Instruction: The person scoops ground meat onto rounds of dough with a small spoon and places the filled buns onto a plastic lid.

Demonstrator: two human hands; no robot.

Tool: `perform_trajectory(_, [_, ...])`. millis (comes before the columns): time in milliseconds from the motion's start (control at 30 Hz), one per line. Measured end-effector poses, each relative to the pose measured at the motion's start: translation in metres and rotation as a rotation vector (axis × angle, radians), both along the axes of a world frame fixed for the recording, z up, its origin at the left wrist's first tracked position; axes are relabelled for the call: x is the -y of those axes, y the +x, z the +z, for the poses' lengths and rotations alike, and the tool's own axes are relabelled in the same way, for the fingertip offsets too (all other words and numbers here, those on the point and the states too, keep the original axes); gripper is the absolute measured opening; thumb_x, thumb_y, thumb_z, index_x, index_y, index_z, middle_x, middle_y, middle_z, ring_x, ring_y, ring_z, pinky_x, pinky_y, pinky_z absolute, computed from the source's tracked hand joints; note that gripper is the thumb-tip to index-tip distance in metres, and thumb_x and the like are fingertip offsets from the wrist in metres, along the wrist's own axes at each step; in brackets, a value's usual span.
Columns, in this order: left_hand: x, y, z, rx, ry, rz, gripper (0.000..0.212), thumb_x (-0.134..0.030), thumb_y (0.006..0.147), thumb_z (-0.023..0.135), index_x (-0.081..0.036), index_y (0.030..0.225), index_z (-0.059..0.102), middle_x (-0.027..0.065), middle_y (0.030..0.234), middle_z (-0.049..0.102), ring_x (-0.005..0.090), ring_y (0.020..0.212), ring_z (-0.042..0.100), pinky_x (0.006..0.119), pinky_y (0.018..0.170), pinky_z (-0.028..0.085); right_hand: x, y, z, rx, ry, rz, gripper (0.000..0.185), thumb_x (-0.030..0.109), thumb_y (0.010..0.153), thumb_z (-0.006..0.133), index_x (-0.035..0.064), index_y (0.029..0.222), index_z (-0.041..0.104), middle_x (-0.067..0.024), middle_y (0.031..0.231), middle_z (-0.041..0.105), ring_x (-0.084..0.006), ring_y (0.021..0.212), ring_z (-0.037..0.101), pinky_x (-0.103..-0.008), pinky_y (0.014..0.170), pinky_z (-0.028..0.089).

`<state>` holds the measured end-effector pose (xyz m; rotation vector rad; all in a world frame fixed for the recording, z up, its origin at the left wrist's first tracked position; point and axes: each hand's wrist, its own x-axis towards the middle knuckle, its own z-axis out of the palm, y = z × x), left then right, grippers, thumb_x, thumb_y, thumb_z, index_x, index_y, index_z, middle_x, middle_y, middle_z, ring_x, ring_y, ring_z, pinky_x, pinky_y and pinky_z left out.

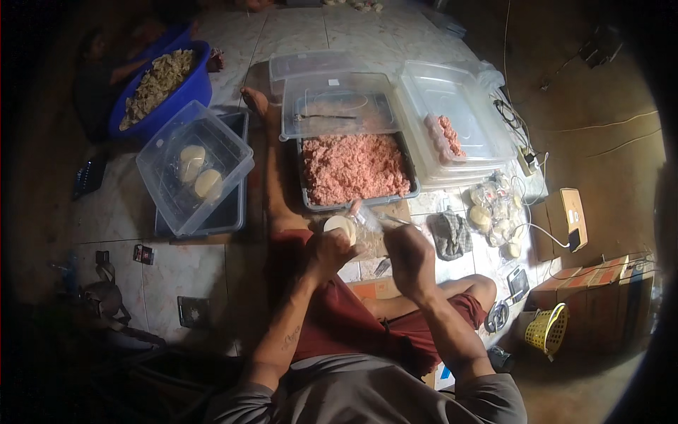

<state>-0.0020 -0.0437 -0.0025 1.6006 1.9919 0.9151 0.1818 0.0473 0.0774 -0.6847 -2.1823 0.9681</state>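
My left hand (329, 254) holds a stack of round pale dough wrappers (339, 228) below the tray. My right hand (410, 259) is closed around a thin metal utensil (394, 218), whose far end is blurred. A clear plastic piece (366, 218) and a small bit of pink meat lie or hang between my hands; the blur hides how they are held. Just beyond is a grey tray (415, 192) full of pink minced meat (355, 169), partly covered by a clear plastic lid (339, 90) with a metal utensil (326, 116) on it.
Clear stacked boxes (450, 90) with meat portions (450, 137) stand right of the tray. Bagged wrappers (495, 212) and a checked cloth (451, 235) lie at right. A tilted clear box (233, 139) holds more wrappers at left. Another person (100, 69) sits by a blue basin (204, 79).
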Motion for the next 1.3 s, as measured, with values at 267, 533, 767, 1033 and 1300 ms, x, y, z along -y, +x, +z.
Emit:
perform_trajectory(267, [0.012,0.005,0.014,0.86,0.229,-0.035,0.05,-0.023,0.071,0.095,-0.005,0.107,0.067,-0.0026,0.083,0.057,0.0065,0.079,0.052,0.024,0.074,0.048,-0.122,-0.064,-0.08,0.46,0.389,-0.015,0.023,0.007,0.094,0.049,0.0058,0.112,0.063,-0.0271,0.101,0.063,-0.0441,0.082,0.067,-0.0525,0.071,0.055])
perform_trajectory(533, [-0.007,-0.007,0.028,0.506,0.233,0.112,0.04,-0.029,0.073,0.091,-0.003,0.093,0.068,0.0104,0.093,0.071,0.0219,0.086,0.067,0.037,0.076,0.053,-0.025,-0.011,0.036,0.194,0.162,0.194,0.007,-0.001,0.093,0.056,-0.0031,0.097,0.061,-0.023,0.09,0.06,-0.046,0.082,0.058,-0.0506,0.07,0.048])
perform_trajectory(767, [-0.009,-0.01,0.013,0.25,0.137,0.124,0.046,-0.023,0.072,0.092,0.0,0.102,0.067,0.0103,0.079,0.07,0.024,0.071,0.066,0.037,0.07,0.055,0.005,0.006,0.053,0.221,-0.186,-0.043,0.011,0.001,0.094,0.06,-0.0008,0.104,0.064,-0.0201,0.088,0.063,-0.0335,0.075,0.065,-0.0414,0.065,0.05])
perform_trajectory(1033, [-0.001,-0.017,0.031,0.585,0.248,-0.018,0.033,-0.017,0.074,0.089,-0.003,0.093,0.066,0.002,0.084,0.067,0.0089,0.079,0.061,0.028,0.074,0.051,0.012,0.009,0.046,0.284,-0.094,0.036,0.01,0.001,0.094,0.059,-0.0012,0.101,0.066,-0.0205,0.089,0.064,-0.0395,0.081,0.064,-0.0452,0.071,0.051])
perform_trajectory(1300, [-0.008,-0.002,-0.038,0.075,0.366,0.251,0.031,-0.025,0.079,0.085,-0.004,0.088,0.066,0.0104,0.085,0.07,0.0242,0.075,0.068,0.035,0.07,0.053,0.014,-0.011,0.027,0.24,-0.055,0.083,0.01,0.0,0.093,0.058,-0.002,0.099,0.065,-0.0208,0.089,0.062,-0.0423,0.083,0.062,-0.0477,0.072,0.05])
